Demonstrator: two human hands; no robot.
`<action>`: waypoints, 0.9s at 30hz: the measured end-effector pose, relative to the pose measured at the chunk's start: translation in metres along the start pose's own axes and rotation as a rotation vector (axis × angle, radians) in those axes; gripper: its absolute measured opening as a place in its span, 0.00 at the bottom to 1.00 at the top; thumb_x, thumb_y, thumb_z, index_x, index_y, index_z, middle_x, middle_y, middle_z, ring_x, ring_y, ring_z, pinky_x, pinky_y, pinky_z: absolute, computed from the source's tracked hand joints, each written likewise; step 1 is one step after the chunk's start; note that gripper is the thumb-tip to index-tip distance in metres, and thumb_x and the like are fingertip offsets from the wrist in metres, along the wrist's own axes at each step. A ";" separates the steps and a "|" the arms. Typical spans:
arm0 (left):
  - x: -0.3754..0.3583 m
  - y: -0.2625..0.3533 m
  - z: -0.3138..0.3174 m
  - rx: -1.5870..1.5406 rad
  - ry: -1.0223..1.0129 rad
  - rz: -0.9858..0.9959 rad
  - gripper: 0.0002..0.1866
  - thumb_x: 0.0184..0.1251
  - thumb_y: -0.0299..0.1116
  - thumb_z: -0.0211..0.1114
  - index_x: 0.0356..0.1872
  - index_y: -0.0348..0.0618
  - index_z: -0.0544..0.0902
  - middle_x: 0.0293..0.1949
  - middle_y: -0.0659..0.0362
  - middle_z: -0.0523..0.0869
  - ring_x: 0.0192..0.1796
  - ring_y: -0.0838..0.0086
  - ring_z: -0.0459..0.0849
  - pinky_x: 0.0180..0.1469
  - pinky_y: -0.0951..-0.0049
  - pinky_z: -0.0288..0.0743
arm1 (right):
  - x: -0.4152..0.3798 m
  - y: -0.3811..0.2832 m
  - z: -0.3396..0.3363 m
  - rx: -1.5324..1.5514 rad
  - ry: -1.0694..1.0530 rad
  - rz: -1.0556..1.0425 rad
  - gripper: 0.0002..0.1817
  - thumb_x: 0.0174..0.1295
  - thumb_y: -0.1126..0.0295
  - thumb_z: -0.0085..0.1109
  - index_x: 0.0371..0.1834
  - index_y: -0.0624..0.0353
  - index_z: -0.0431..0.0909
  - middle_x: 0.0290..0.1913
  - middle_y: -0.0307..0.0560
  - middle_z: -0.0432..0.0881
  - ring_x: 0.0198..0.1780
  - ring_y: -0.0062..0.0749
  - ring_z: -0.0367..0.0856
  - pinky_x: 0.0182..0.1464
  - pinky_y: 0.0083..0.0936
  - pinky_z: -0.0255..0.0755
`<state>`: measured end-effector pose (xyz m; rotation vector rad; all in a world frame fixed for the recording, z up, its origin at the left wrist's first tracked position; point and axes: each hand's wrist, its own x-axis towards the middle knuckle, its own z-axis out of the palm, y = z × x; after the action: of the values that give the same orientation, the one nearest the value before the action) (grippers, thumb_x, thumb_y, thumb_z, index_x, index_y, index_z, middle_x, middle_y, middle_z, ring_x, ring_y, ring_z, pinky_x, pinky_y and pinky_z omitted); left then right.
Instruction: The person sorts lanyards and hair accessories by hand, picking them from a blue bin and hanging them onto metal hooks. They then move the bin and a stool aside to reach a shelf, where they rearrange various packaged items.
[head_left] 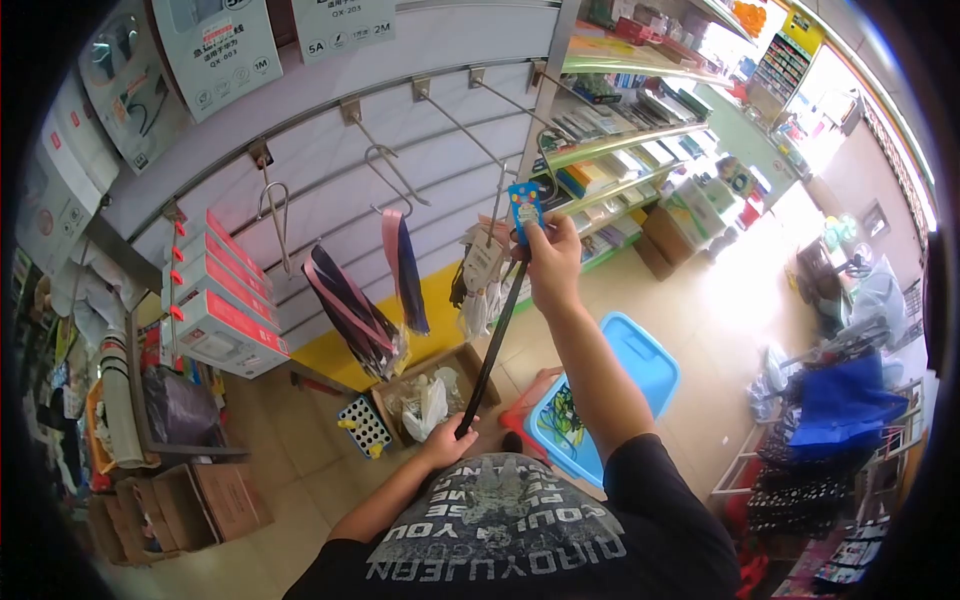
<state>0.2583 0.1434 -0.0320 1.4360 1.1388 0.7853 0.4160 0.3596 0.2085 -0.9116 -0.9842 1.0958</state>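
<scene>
My right hand [552, 262] is raised to the wall rack, its fingers closed on a small blue card [526, 208] with coloured print. A long, narrow black strip [490, 360] slants down from just below the card. At its lower end my left hand [447, 443] is wrapped round it, in front of my shirt. Just left of the card, small packets [482, 270] hang from a hook. Farther left, pink and dark ribbon-like straps [350, 310] hang from metal S-hooks [273, 215].
Below stands a blue plastic bin [590, 460] with green and dark items inside and a light blue lid [640, 360] beside it. A cardboard box [390, 400] sits under the rack. Red-and-white boxes [235, 330] hang at left; stocked shelves [630, 140] stand behind at right.
</scene>
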 end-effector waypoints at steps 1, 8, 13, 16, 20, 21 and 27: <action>0.001 -0.003 0.001 0.003 -0.001 0.000 0.16 0.61 0.35 0.62 0.50 0.45 0.74 0.29 0.63 0.78 0.32 0.77 0.77 0.37 0.74 0.71 | 0.002 0.004 0.003 0.032 0.000 -0.040 0.08 0.62 0.75 0.54 0.38 0.62 0.65 0.28 0.44 0.78 0.27 0.21 0.78 0.26 0.17 0.75; 0.008 -0.006 -0.001 -0.024 -0.020 -0.030 0.16 0.60 0.34 0.62 0.49 0.46 0.75 0.29 0.64 0.77 0.31 0.77 0.77 0.37 0.75 0.71 | 0.008 0.002 0.008 0.067 0.041 -0.096 0.07 0.62 0.75 0.53 0.36 0.62 0.64 0.28 0.44 0.77 0.24 0.21 0.77 0.26 0.17 0.74; 0.012 -0.001 -0.002 -0.012 -0.023 -0.015 0.16 0.60 0.34 0.62 0.49 0.45 0.75 0.28 0.64 0.78 0.31 0.77 0.78 0.37 0.75 0.72 | 0.009 -0.002 0.008 0.104 0.067 -0.111 0.07 0.61 0.75 0.53 0.36 0.61 0.64 0.28 0.43 0.76 0.25 0.20 0.75 0.25 0.17 0.71; 0.012 -0.001 -0.004 -0.007 -0.038 -0.005 0.16 0.60 0.34 0.63 0.48 0.45 0.75 0.28 0.63 0.78 0.31 0.77 0.78 0.37 0.75 0.72 | 0.007 -0.007 0.006 0.083 0.078 -0.097 0.07 0.60 0.75 0.53 0.36 0.61 0.65 0.29 0.43 0.76 0.25 0.20 0.75 0.27 0.17 0.73; 0.012 -0.017 -0.005 -0.008 -0.048 -0.017 0.16 0.59 0.34 0.63 0.48 0.45 0.75 0.28 0.63 0.78 0.31 0.76 0.78 0.38 0.74 0.72 | 0.005 -0.006 0.007 0.039 0.087 -0.116 0.07 0.60 0.75 0.54 0.36 0.62 0.65 0.30 0.43 0.76 0.26 0.21 0.76 0.27 0.17 0.74; 0.011 -0.017 -0.006 -0.002 -0.052 -0.028 0.16 0.59 0.34 0.63 0.49 0.45 0.75 0.28 0.63 0.78 0.31 0.76 0.78 0.38 0.74 0.72 | 0.004 -0.006 0.009 0.026 0.079 -0.135 0.07 0.59 0.75 0.54 0.36 0.63 0.66 0.30 0.43 0.76 0.26 0.21 0.76 0.27 0.18 0.74; 0.007 -0.024 -0.007 -0.011 -0.045 -0.014 0.16 0.60 0.35 0.62 0.49 0.45 0.74 0.28 0.63 0.78 0.31 0.76 0.78 0.37 0.74 0.72 | 0.006 -0.003 0.018 -0.020 0.103 -0.190 0.07 0.58 0.76 0.54 0.35 0.64 0.67 0.29 0.44 0.76 0.26 0.21 0.77 0.25 0.18 0.75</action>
<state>0.2486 0.1513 -0.0548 1.4284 1.1073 0.7445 0.4008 0.3666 0.2182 -0.8629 -0.9766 0.8721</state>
